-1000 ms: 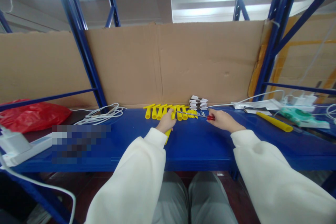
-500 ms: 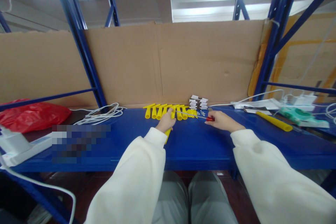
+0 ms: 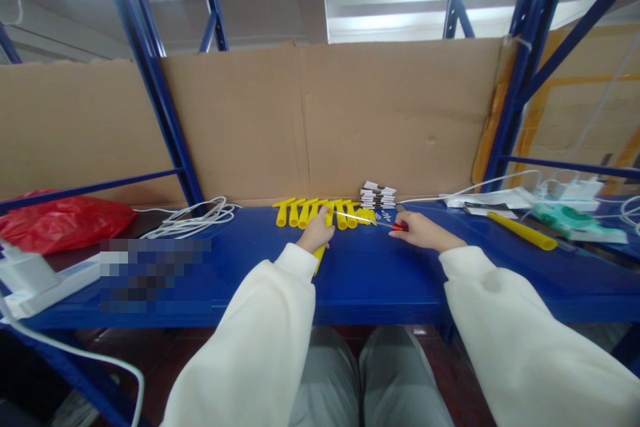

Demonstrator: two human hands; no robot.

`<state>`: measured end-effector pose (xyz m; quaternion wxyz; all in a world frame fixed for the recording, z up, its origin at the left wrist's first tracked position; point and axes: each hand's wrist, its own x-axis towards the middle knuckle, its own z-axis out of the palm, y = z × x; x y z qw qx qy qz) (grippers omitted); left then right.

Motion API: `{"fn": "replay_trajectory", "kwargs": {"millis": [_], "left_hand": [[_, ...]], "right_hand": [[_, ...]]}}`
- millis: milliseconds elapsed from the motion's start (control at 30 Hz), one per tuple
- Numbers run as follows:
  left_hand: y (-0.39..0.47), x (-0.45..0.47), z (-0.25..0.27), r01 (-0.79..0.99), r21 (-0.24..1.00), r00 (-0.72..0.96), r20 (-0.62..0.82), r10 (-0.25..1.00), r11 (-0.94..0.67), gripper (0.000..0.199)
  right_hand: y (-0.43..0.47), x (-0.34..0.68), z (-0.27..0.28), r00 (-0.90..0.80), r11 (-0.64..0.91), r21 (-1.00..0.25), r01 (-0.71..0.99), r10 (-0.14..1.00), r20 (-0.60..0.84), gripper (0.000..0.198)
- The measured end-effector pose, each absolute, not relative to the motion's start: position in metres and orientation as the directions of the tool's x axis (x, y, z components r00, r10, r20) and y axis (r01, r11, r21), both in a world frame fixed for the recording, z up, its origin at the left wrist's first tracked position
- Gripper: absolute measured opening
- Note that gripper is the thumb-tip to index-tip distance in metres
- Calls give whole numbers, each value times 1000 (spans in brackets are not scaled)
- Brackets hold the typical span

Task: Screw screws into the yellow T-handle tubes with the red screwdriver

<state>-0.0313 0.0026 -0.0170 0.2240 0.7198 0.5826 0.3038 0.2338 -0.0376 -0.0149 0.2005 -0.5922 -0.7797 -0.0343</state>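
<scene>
The screwdriver (image 3: pixel 367 219) lay almost level across the middle of the head view, its long axis running from right to left and its thin shaft pointing left and slightly away from the person. The right hand (image 3: pixel 426 230) was closed around its red handle, fingers curled. The left hand (image 3: pixel 316 233) was closed around a yellow T-shaped piece (image 3: pixel 321 255), whose long axis ran away from the person, its near end leaning a little left. The shaft's tip met the far part of that piece beside the left thumb; whether it sat inside anything could not be told. The left hand hid the piece's middle and part of the row behind it.

More yellow T-shaped pieces stood in that row (image 3: pixel 282 215) on both sides of the hand. Just right of them lay a heap of small yellow parts (image 3: pixel 367 215) and tiny pale bits, with a stack of black-and-white boxes (image 3: pixel 378 197) behind. Well apart on the right were a yellow tapered tube (image 3: pixel 523 231) and a green-and-white packet (image 3: pixel 580 225); on the left, a coiled white cable (image 3: pixel 203 219) and a red plastic bag (image 3: pixel 65 219).

The worktop (image 3: pixel 380 280) was blue, backed by a cardboard panel (image 3: pixel 380 113) between blue rack posts (image 3: pixel 145 67), under a lit ceiling.
</scene>
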Motion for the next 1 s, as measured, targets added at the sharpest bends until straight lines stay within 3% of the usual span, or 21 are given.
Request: {"fn": "replay_trajectory", "kwargs": {"millis": [200, 333, 433, 733, 900, 1000], "left_hand": [[2, -31, -16, 702, 677, 142, 172, 975, -221, 52], [3, -31, -16, 704, 676, 142, 166, 976, -217, 51], [4, -32, -17, 709, 671, 143, 164, 976, -217, 51], [1, -31, -16, 715, 663, 135, 177, 975, -220, 53], [2, -31, -17, 715, 662, 134, 190, 973, -227, 53], [2, -31, -18, 715, 661, 133, 189, 973, -226, 53]], "right_hand": [[-38, 234, -17, -214, 301, -240, 923, 920, 329, 17], [-40, 232, -16, -226, 302, -315, 900, 940, 257, 29], [-39, 231, -14, -222, 291, -283, 914, 942, 253, 34], [-39, 233, -15, -165, 244, -211, 947, 929, 331, 19], [-38, 234, -18, -213, 286, -291, 913, 943, 257, 33], [-38, 233, -16, -225, 293, -266, 918, 939, 259, 35]]}}
